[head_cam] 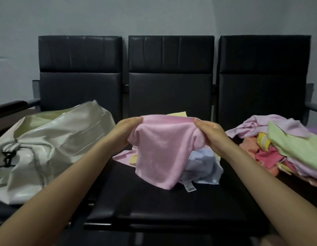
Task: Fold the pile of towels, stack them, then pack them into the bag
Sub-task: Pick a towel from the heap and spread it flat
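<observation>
- Two bare forearms reach in from the bottom corners of the frame toward its middle.
- The left hand (125, 132), at centre left, has its grip closed on the top left edge of a pink towel (161, 153): the thumb lies on top and the fingers are curled under the cloth.
- The right hand (212, 134), at centre right, pinches the top right edge of the same towel, thumb on top, fingers tucked behind the cloth.
- The pink towel hangs between the hands, its top edge stretched across and its lower corner drooping toward the bottom of the frame, over the middle seat (163, 206) of a row of three black padded chairs.
- Under and behind the towel, on that seat, lie more cloths: a pale blue one (204, 167) with a white label at its lower edge, another pink one (122, 157) showing at the left, and a yellow one (177, 114) peeking above the held edge. How neatly they are folded cannot be told.
- A pale grey-green bag (47, 148) lies on the seat at the left of the frame, its top open, a dark strap clip at its left end.
- A loose pile (282, 144) of lilac, green, orange, yellow and pink towels sits on the seat at the right edge of the frame, well apart from the bag.
- A grey wall (154, 15) fills the upper part of the frame behind the chair backs.
</observation>
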Available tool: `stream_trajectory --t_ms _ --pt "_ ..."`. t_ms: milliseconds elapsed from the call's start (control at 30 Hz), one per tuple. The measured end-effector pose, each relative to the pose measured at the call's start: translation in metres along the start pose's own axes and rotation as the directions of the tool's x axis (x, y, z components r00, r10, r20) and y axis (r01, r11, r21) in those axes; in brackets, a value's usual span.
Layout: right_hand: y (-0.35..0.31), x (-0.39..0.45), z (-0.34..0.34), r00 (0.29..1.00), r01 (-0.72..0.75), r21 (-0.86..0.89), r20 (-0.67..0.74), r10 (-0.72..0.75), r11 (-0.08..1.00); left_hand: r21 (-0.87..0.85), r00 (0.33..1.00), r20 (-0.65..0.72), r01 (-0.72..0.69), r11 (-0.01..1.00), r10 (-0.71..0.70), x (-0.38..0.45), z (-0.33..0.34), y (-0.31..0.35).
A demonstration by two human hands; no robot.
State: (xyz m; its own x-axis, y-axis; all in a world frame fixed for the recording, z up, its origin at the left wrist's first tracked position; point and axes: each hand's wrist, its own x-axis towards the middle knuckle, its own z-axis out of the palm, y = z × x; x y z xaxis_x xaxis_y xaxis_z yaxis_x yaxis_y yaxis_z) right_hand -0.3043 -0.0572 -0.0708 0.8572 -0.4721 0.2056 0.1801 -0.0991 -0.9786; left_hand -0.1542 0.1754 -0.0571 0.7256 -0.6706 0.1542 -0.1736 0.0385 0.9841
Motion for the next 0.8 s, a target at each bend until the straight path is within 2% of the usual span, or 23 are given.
stream_trajectory --t_ms 100,267,333,400,467,567,667,733,800 --pt "-0.013 -0.004 0.004 0.997 0.024 0.089 -0.076 -0.017 0.996 -0.094 1.0 0.005 -0.015 0.995 0.015 -0.009 0.008 0.015" --pt "-0.036 -0.016 0.002 1.0 -0.023 0.248 -0.013 0.027 0.968 -0.23 0.997 0.067 0.054 0.972 -0.039 -0.02 0.012 0.04" --pt "-0.041 -0.021 0.0 0.998 -0.056 0.295 0.013 0.054 0.954 -0.176 0.993 0.105 0.066 0.982 -0.048 -0.021 0.01 0.044" --pt "-0.038 -0.021 -0.005 0.995 -0.07 0.301 -0.047 0.088 0.951 -0.071 0.992 0.126 0.038 0.997 -0.029 -0.017 0.006 0.038" --pt "-0.027 -0.021 -0.012 0.983 -0.079 0.213 -0.146 0.112 0.974 0.009 0.995 0.096 0.034 0.999 -0.035 -0.012 0.002 0.021" --pt "0.002 -0.009 -0.019 0.953 -0.105 -0.016 -0.288 0.096 0.994 0.077 0.994 0.001 0.106 0.991 -0.106 0.0 -0.004 -0.016" --pt "0.029 0.012 -0.015 0.935 -0.136 -0.099 -0.341 0.095 0.986 0.017 0.986 -0.061 0.155 0.988 -0.153 0.016 -0.002 -0.046" --pt "0.048 0.028 -0.014 0.916 -0.161 -0.144 -0.39 0.093 0.976 -0.008 0.969 -0.182 0.167 0.986 -0.166 0.032 0.003 -0.058" --pt "0.065 0.045 -0.014 0.903 -0.141 -0.23 -0.428 0.03 0.963 0.005 0.937 -0.316 0.16 0.987 -0.151 0.052 0.006 -0.07"
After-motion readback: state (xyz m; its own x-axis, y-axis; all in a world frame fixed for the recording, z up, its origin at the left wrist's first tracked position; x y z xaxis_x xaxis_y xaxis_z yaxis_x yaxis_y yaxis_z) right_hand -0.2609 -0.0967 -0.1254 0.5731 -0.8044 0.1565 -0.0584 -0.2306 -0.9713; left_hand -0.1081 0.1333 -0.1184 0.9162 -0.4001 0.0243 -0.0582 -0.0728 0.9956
